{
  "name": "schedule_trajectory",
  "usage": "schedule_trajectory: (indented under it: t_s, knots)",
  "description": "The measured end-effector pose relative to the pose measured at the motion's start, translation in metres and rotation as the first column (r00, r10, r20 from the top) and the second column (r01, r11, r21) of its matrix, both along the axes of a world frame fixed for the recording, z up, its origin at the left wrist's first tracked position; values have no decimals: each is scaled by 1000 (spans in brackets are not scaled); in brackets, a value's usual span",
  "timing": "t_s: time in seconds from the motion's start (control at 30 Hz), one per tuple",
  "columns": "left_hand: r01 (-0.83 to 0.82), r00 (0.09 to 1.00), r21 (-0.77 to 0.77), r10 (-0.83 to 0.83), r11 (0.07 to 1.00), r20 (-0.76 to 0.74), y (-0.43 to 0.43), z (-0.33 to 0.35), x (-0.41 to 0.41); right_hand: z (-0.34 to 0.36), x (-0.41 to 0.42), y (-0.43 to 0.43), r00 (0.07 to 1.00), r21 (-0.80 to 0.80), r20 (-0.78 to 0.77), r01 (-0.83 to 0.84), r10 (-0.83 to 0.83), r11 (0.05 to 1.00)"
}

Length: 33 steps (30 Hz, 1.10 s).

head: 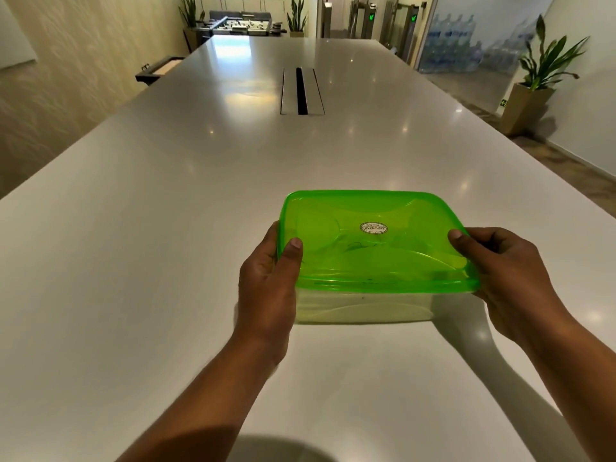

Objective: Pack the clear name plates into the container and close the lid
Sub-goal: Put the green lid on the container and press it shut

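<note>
Gripping the container [363,306] from both sides, the person reaches out over the near end of a long white table [166,228]. The left hand [270,281] clasps the left wall. Its thumb [295,248] lies flat on top of the green lid [373,241] just inside the rim, and the fingers wrap round the far side, out of sight. The right hand [503,271] clasps the right end the same way: its thumb [458,238] presses on the lid's corner and the fingers curl beneath the rim. Both forearms run up from the bottom edge and draw closer together towards the box, and the wrists are fairly straight.

The lid sits on the clear body and covers it fully; from here I cannot tell if it is snapped down all round. A small oval sticker [373,227] sits near the lid's middle. Through the green plastic I can make out pale curved shapes and a few dark marks, too blurred to name. The box is low over the table's near middle, and I cannot tell if its base touches the surface.

Farther up the table a cable slot [302,91] runs along the centre. A potted plant [540,68] stands by the right wall, stacked water bottles [450,41] show behind glass, and a foosball table [245,26] stands at the far end.
</note>
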<state>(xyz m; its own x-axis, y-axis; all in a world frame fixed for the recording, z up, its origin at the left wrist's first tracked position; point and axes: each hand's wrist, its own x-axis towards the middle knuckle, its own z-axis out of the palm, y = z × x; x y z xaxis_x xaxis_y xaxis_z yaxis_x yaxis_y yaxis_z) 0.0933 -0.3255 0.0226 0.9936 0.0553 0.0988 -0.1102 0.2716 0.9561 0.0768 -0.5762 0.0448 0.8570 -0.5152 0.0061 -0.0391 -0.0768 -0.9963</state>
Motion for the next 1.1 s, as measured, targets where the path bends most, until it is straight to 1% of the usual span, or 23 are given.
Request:
schedule_trajectory:
  t_s: [0.1, 0.2, 0.23, 0.3, 0.33, 0.37, 0.4, 0.47, 0.57, 0.73, 0.93, 1.1]
  knots:
    - [1, 1000, 28, -1, 1000, -22, 2, 0, -1, 1, -2, 2, 1000, 21, -27, 5, -5, 1000]
    - [-28, 998, 85, 32, 996, -47, 4, -3, -3, 3, -7, 1, 995, 11, -97, 5, -4, 1000]
    - [-84, 994, 148, 93, 985, -52, 5, -4, -5, 3, -9, 1, 994, 5, -114, 3, -2, 1000]
    - [-242, 962, 341, 269, 909, -35, 10, -5, -10, 2, -14, 0, 991, -2, -134, 1, -1, 1000]
    - [-251, 956, 424, 290, 870, -30, 13, -5, -12, 2, -17, 1, 989, -1, -145, -1, 0, 1000]
    - [-208, 965, 464, 259, 861, -48, 15, -5, -14, 1, -19, 2, 988, 4, -154, -3, 4, 1000]
    - [-160, 973, 461, 217, 873, -74, 16, -4, -15, 1, -20, 4, 988, 10, -154, -4, 6, 1000]
    - [-105, 979, 394, 164, 913, -121, 17, -2, -15, 0, -22, 8, 990, 15, -139, 8, -5, 1000]
    - [-91, 978, 295, 142, 951, -154, 15, 2, -18, 1, -22, 12, 992, 10, -124, 36, -35, 999]
    - [-81, 978, 216, 119, 973, -171, 11, 6, -20, 2, -23, 13, 993, 11, -111, 43, -42, 999]
    - [-26, 975, 240, 77, 971, -206, 6, 9, -17, 4, -22, 11, 991, 24, -113, 70, -67, 997]
    - [14, 971, 221, 40, 975, -237, 0, 10, -11, 6, -23, 8, 990, 33, -102, 98, -94, 995]
